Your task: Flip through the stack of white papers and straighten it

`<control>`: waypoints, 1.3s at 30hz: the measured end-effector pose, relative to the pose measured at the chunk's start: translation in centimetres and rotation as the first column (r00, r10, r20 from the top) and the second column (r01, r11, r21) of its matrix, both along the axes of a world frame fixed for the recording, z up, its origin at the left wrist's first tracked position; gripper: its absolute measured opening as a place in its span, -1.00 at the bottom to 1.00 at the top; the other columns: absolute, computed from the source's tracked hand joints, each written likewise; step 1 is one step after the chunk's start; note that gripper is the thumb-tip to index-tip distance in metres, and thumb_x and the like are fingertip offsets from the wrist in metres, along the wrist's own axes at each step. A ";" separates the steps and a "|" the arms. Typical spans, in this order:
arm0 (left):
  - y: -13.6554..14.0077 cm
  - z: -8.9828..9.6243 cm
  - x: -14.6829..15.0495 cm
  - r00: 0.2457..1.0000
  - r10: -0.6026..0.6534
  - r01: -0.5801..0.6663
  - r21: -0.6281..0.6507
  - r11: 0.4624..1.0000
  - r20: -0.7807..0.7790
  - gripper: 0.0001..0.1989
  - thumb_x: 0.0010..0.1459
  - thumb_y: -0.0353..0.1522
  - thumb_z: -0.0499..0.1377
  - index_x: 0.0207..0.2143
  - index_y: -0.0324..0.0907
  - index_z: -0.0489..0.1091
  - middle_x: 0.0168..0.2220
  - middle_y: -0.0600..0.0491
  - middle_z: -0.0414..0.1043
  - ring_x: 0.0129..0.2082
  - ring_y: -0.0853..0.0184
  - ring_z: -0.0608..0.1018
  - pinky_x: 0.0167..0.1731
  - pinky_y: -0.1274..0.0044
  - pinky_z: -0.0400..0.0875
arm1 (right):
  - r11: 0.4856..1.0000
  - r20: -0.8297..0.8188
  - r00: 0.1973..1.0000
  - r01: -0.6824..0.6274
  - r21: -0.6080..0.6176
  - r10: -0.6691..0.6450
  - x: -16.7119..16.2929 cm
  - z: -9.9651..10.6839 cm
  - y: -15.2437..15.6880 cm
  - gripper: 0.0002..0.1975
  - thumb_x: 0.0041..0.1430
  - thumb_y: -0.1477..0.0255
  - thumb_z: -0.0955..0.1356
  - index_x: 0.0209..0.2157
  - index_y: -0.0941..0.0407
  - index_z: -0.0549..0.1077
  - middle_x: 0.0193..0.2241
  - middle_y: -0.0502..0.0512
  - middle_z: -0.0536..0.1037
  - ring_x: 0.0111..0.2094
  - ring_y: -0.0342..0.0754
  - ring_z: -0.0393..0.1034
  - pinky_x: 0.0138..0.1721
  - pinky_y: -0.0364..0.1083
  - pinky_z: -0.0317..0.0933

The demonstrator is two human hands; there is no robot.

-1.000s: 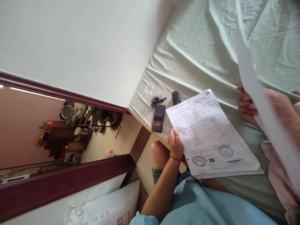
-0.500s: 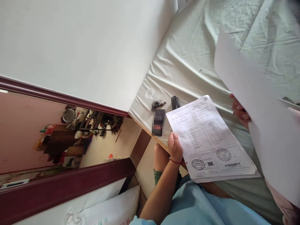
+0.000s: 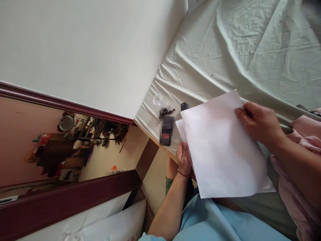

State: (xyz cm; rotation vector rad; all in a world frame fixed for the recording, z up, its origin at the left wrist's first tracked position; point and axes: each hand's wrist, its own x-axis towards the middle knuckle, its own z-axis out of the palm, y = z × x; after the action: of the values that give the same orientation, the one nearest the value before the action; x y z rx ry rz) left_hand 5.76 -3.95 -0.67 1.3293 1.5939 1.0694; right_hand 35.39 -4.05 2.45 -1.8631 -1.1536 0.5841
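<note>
A wide bed covered in a pale green, creased cotton sheet (image 3: 225, 50) fills the upper right, its corner meeting a plain white wall (image 3: 87, 50). Below the wall runs a dark maroon wooden door frame (image 3: 62, 103), opening onto a cluttered room. White woven plastic sacks (image 3: 112, 224) lie at the bottom left, with faint print too small to read.

At the bed's near edge lies a blank white rectangular sheet of paper (image 3: 223, 150), smooth and flat, its unprinted side up. It covers a stack of white sheets underneath (image 3: 180, 126), of which only a thin corner shows, so no writing can be read. The right hand (image 3: 258, 122) pinches the top sheet's far right edge between thumb and fingers. The left hand (image 3: 184, 159), wearing a thin red cord at the wrist, is curled closed around the stack's left edge.

Just beyond the paper sit a small black rectangular object (image 3: 184, 106), a blurred dark phone-like slab (image 3: 167, 130), a bunch of dark metal keys (image 3: 165, 110) and a clear plastic ring (image 3: 157, 99).
</note>
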 end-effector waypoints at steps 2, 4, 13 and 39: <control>0.0 0.0 0.2 1.000 -0.013 0.013 0.004 1.000 -0.004 -0.46 0.22 0.17 0.20 -0.41 -0.12 0.31 -0.45 0.12 0.26 -0.39 0.34 0.35 -0.31 0.50 0.34 | 0.999 0.017 0.999 -0.045 -0.011 0.045 -0.2 -0.1 0.0 -0.78 0.20 0.28 0.31 -0.47 0.09 0.33 -0.58 0.01 0.35 -0.50 -0.10 0.20 -0.36 -0.07 0.04; -0.1 0.1 0.4 0.999 -0.047 0.047 0.016 0.999 -0.001 -0.46 0.24 0.16 0.17 -0.43 -0.12 0.29 -0.46 0.13 0.22 -0.41 0.35 0.31 -0.34 0.51 0.32 | 0.998 0.041 0.997 -0.066 -0.012 0.066 -0.4 -0.3 0.0 -0.77 0.21 0.24 0.30 -0.44 0.08 0.35 -0.56 0.03 0.38 -0.48 -0.08 0.22 -0.35 -0.07 0.05; -0.3 0.2 0.6 0.998 -0.068 0.068 0.031 0.997 -0.018 -0.45 0.26 0.16 0.15 -0.45 -0.12 0.28 -0.50 0.14 0.21 -0.46 0.35 0.28 -0.40 0.51 0.28 | 0.988 0.011 0.989 -0.147 0.050 0.146 -1.4 -0.1 -0.4 -0.75 0.27 0.20 0.28 -0.37 0.08 0.40 -0.55 0.04 0.42 -0.49 -0.07 0.25 -0.38 -0.09 0.07; -0.2 -0.9 0.1 0.991 0.009 0.006 0.115 0.993 -0.131 -0.42 0.26 0.21 0.09 -0.40 -0.11 0.32 -0.46 0.11 0.29 -0.43 0.34 0.36 -0.35 0.50 0.36 | 0.988 0.047 0.996 -0.083 0.133 0.077 -1.9 -2.9 0.3 -0.56 0.19 0.24 0.37 0.07 0.09 0.45 -0.04 0.31 0.58 -0.14 0.19 0.50 -0.05 0.19 0.36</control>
State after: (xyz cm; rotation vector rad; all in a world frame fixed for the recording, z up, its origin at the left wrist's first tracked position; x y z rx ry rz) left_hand 5.87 -4.11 -1.56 1.5029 1.6490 1.1092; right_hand 33.45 -3.74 -0.48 -1.7279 -1.2690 0.5015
